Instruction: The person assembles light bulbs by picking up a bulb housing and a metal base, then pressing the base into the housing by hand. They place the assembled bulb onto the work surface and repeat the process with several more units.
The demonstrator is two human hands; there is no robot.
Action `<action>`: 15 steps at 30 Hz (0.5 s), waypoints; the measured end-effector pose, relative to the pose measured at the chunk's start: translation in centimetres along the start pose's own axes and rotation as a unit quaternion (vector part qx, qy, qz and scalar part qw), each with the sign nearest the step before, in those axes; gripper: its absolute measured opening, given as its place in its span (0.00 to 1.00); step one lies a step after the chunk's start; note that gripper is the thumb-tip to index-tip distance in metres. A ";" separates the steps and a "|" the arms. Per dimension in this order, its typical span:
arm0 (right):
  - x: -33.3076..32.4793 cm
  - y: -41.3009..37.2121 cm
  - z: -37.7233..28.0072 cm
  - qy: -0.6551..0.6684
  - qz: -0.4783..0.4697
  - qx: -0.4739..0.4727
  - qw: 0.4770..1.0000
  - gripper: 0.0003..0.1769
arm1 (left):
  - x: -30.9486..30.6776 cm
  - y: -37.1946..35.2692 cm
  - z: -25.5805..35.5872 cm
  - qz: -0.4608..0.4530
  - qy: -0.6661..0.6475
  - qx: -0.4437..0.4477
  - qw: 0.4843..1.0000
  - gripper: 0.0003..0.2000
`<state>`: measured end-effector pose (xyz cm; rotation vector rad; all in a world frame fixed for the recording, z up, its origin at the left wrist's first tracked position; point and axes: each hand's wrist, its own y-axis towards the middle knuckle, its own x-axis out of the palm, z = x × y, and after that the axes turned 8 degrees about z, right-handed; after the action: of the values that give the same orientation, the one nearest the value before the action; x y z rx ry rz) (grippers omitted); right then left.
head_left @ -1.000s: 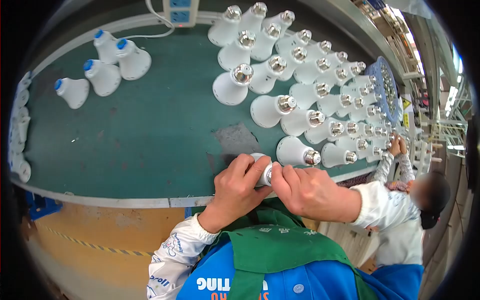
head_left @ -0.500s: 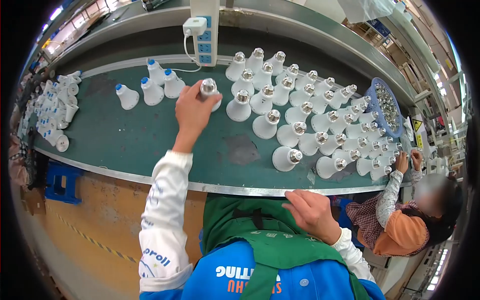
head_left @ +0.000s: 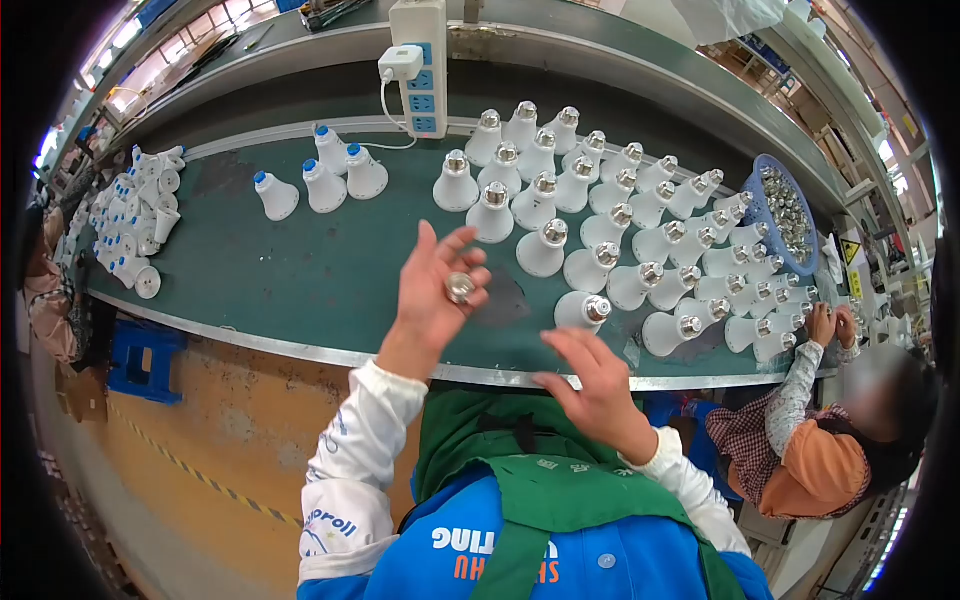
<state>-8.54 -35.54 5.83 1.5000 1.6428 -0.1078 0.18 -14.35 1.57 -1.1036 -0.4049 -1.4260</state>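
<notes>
My left hand [head_left: 432, 300] is above the front part of the table, palm turned up and fingers partly curled. A small silver metal bulb cap [head_left: 460, 288] rests against its fingers. My right hand [head_left: 598, 392] is at the table's front edge, thumb and fingers apart, with nothing visible in it. Just beyond it stands a white bulb with a silver cap [head_left: 582, 311]. Behind my left hand another capped bulb [head_left: 456, 183] stands upright at the left end of the capped group. Further left are several white bulb bodies with blue tips [head_left: 324, 187].
Many capped bulbs [head_left: 602, 224] crowd the right side of the green table [head_left: 240, 265]. A blue basket [head_left: 757, 205] holds loose metal caps. Blue-tipped bulb bodies [head_left: 125, 220] lie piled at far left. A power strip [head_left: 425, 85] stands behind. A co-worker [head_left: 815, 455] reaches in at right.
My left hand has let go of a capped bulb, which now stands with the others, and has come nearer, palm up with a cap showing. My right hand has risen and its fingers have spread.
</notes>
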 end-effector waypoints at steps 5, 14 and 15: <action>2.3 3.5 -1.2 0.039 0.015 0.004 0.999 0.24 | 2.8 -3.8 -2.5 -0.056 -0.029 -0.042 0.997 0.30; 1.4 1.8 -0.5 0.135 0.002 0.052 0.990 0.21 | 0.0 -0.2 1.7 0.197 0.406 0.377 0.808 0.30; 1.0 1.4 -0.7 0.183 -0.014 0.105 0.977 0.20 | -0.8 1.8 3.6 0.296 0.381 0.435 0.760 0.32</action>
<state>-7.59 -33.99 6.32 1.7348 1.9961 -0.0195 2.99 -11.36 2.03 0.1701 -0.0619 -0.8140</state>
